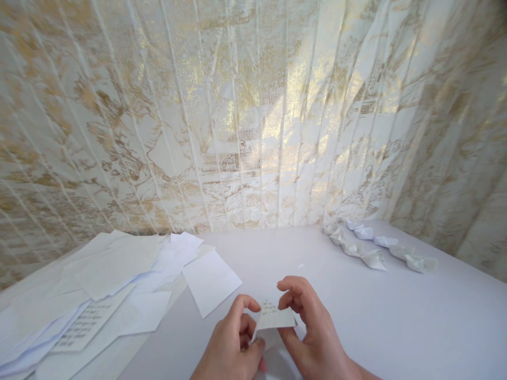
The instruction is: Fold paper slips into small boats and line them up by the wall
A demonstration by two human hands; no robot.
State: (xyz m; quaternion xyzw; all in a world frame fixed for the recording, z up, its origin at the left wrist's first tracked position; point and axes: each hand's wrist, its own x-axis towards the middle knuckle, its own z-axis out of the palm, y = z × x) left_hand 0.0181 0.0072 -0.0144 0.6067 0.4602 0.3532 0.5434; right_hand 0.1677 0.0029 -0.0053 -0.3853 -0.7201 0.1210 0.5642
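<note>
A partly folded piece of white paper (277, 319) with printed text on its upper part is held between my two hands, low in the middle of the view. My left hand (237, 338) grips its left edge, fingers curled and thumb at the front. On the right side, my right hand (311, 327) holds the paper's corner with the thumb below, while its index finger is raised and bent above. The lower part of the paper runs down toward the bottom edge of the view, partly hidden by the hands.
Loose paper sheets (119, 264) are piled on the left of the white table (396, 322), one with printed text. A single square sheet (212, 282) lies beside the pile. Several small folded paper boats (372, 258) stand in two rows at back right. A patterned curtain (237, 132) hangs behind.
</note>
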